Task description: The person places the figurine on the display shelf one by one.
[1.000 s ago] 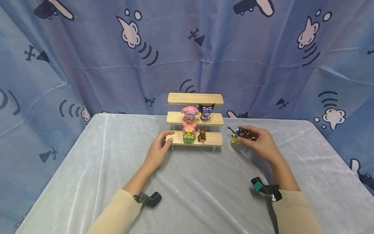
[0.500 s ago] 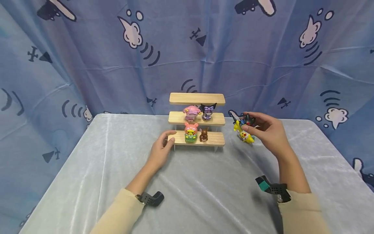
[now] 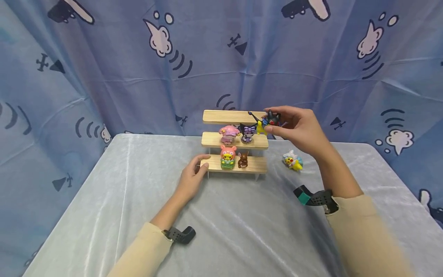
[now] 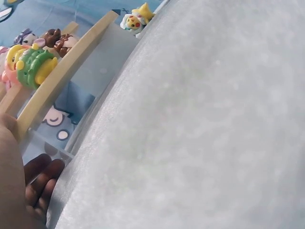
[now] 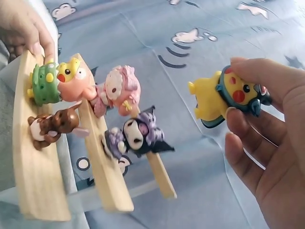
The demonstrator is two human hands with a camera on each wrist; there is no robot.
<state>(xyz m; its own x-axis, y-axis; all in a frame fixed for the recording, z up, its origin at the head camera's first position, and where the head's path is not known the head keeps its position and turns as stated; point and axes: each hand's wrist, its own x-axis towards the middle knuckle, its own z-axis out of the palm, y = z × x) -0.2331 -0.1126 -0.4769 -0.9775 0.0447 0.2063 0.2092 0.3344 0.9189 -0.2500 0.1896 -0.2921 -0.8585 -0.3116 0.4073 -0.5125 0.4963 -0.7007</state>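
Observation:
My left hand point(image 3: 190, 179) grips the left end of the bottom board of a three-step wooden display stand point(image 3: 257, 164), thumb on the board. In the left wrist view its fingers point(image 4: 44, 177) curl beside the clear support. My right hand point(image 3: 300, 130) pinches a yellow Pikachu-like figurine point(image 5: 207, 98) with a dark hood, raised at the right end of the top board. On the middle board stand a pink figurine point(image 3: 228, 134) and a black-and-purple figurine point(image 3: 247, 134). The bottom board holds a pink-hooded, green-bodied figurine point(image 3: 227, 157) and a brown mouse figurine point(image 3: 243, 160).
A white-hooded yellow figurine point(image 3: 293, 160) lies on the grey cloth-covered table point(image 3: 235, 223), right of the stand. Behind the table hangs a blue patterned curtain point(image 3: 204, 57). Each wrist wears a black camera band point(image 3: 178, 234).
My right hand has lifted the dark-hooded figurine off the table and carried it up and left to the top board. The white-hooded figurine stays behind. My left hand keeps its grip.

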